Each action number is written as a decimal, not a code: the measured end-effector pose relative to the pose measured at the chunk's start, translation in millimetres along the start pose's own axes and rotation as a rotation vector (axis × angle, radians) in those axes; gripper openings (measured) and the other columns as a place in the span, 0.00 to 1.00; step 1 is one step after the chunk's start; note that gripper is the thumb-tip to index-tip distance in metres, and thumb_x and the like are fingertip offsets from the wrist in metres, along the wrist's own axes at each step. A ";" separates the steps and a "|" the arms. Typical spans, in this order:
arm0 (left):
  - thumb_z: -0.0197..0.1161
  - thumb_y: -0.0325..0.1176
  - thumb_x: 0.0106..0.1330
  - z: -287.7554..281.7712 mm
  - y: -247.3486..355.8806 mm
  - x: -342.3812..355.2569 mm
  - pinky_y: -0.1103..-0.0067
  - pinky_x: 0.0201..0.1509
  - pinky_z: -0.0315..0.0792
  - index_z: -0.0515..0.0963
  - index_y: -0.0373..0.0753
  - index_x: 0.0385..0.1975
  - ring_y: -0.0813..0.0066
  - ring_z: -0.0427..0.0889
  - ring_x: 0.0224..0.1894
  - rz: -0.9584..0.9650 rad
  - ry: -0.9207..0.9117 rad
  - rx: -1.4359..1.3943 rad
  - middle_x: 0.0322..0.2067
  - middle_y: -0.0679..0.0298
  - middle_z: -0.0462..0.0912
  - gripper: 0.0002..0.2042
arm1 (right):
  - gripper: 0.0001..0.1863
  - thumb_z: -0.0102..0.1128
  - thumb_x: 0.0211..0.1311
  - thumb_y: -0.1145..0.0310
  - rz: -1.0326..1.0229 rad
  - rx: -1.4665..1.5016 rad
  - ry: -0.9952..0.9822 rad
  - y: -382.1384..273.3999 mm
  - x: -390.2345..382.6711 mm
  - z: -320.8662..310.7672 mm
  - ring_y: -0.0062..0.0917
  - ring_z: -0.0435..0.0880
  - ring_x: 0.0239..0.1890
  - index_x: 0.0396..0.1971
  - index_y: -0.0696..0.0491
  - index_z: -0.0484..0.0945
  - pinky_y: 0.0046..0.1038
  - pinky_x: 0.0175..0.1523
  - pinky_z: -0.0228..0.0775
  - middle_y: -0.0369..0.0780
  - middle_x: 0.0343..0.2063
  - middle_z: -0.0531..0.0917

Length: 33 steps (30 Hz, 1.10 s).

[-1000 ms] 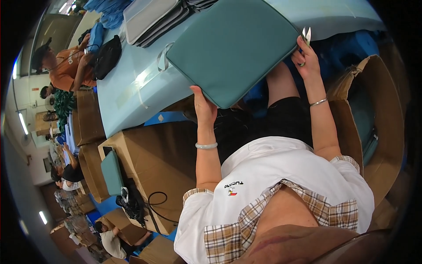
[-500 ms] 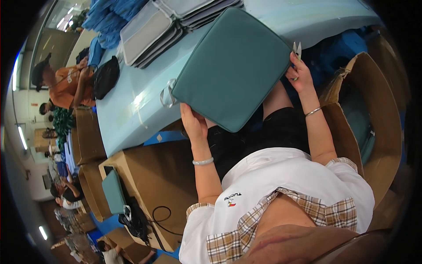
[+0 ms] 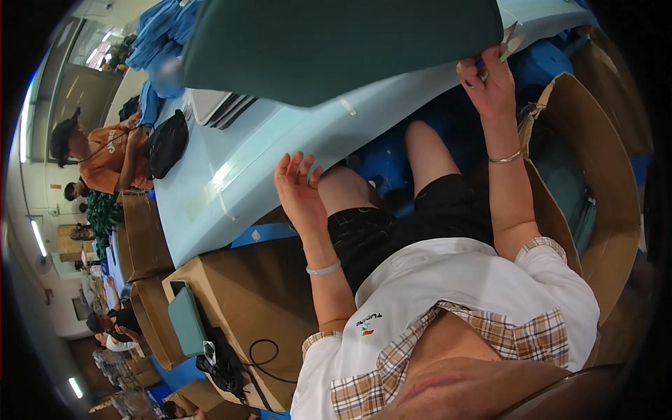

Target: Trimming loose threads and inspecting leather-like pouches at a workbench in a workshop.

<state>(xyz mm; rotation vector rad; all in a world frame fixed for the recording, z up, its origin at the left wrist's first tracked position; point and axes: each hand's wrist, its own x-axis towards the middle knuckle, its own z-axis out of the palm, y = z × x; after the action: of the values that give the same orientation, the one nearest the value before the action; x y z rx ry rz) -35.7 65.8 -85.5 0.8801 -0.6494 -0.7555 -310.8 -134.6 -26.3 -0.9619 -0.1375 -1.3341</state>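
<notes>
The dark teal padded sleeve (image 3: 343, 38) is raised over the table, filling the top middle, its lower corner out over the grey stacked panels. My right hand (image 3: 490, 80) grips its right edge and also holds small scissors (image 3: 511, 40), blades pointing up. My left hand (image 3: 299, 184) is off the sleeve, below it near the table's front edge, fingers apart and slightly curled, holding nothing.
Light blue table (image 3: 196, 196) with grey panels (image 3: 224, 110), blue cloth pile (image 3: 157, 38), black bag (image 3: 168, 143). Cardboard boxes (image 3: 252, 315) at left, one (image 3: 609, 189) at right with teal items. A teal case (image 3: 184, 322) rests at lower left. Co-worker (image 3: 101, 154) in orange; others behind.
The sleeve has risen and swung up toward the top edge. My left hand has let go of it, fingers now loose, while my right hand has moved up with it.
</notes>
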 end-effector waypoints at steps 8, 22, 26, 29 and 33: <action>0.42 0.54 0.69 4.1 2.7 -10.8 0.70 0.57 0.67 0.59 0.38 0.61 0.66 0.68 0.56 -0.151 -0.071 -0.425 0.56 0.61 0.67 0.29 | 0.22 0.45 0.41 0.91 0.258 -0.645 -0.505 22.9 -34.4 -5.4 0.21 0.77 0.46 0.34 0.54 0.81 0.15 0.31 0.66 0.44 0.49 0.77; 0.41 0.49 0.71 0.0 -9.6 -14.4 0.71 0.61 0.63 0.58 0.35 0.60 0.64 0.65 0.59 -0.307 0.166 -0.123 0.58 0.59 0.64 0.26 | 0.15 0.48 0.66 0.67 0.652 -0.589 0.165 45.9 -77.6 -21.4 0.07 0.72 0.29 0.49 0.54 0.75 0.08 0.20 0.48 0.31 0.34 0.81; 0.40 0.49 0.71 -6.7 -11.5 -13.9 0.71 0.61 0.63 0.57 0.35 0.61 0.64 0.65 0.59 -0.301 0.145 -0.115 0.59 0.59 0.63 0.27 | 0.17 0.49 0.66 0.59 0.770 -0.561 0.241 56.0 -79.5 -16.5 0.05 0.71 0.28 0.48 0.54 0.76 0.08 0.19 0.46 0.28 0.30 0.79; 0.40 0.50 0.71 -4.4 -8.7 -15.9 0.70 0.61 0.63 0.56 0.35 0.61 0.64 0.65 0.59 -0.286 0.152 -0.089 0.59 0.58 0.63 0.27 | 0.17 0.50 0.66 0.58 0.767 -0.569 0.256 61.8 -82.8 -20.0 0.06 0.70 0.27 0.47 0.53 0.77 0.09 0.20 0.47 0.27 0.28 0.78; 0.42 0.49 0.71 -6.5 -14.7 -14.8 0.70 0.62 0.62 0.55 0.37 0.62 0.65 0.64 0.59 -0.275 0.142 -0.086 0.59 0.59 0.62 0.27 | 0.18 0.52 0.64 0.57 0.745 -0.603 0.221 55.2 -79.9 -13.0 0.07 0.67 0.24 0.46 0.53 0.78 0.10 0.22 0.50 0.28 0.26 0.76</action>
<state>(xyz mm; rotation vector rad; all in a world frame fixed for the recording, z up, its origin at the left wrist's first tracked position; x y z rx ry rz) -43.6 74.2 -104.0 0.9454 -0.3710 -0.9508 -291.8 -86.9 -109.7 -1.1901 0.7663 -0.7687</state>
